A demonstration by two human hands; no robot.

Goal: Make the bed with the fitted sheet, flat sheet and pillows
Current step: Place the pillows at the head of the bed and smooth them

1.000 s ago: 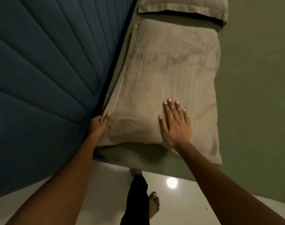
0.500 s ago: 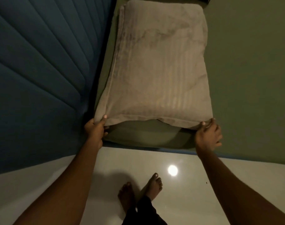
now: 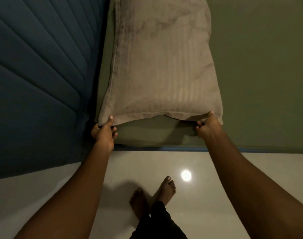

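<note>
A beige striped pillow (image 3: 162, 66) lies lengthwise on the olive-green sheet (image 3: 259, 75) that covers the mattress, close beside the headboard. My left hand (image 3: 104, 131) pinches the pillowcase's near left corner, thumb on top. At the near right corner my right hand (image 3: 207, 125) grips the pillowcase edge. Between the hands the near hem is raised a little off the sheet, leaving a dark gap under it.
A dark blue padded headboard (image 3: 37, 80) fills the left side. The mattress's near edge shows a blue strip (image 3: 181, 149). Below it is glossy pale floor (image 3: 216, 195) with a light reflection, and my bare feet (image 3: 154, 195) stand there.
My right hand left the top of the pillow and took hold of its near right corner. The view has dropped back, so the second pillow at the top is out of sight.
</note>
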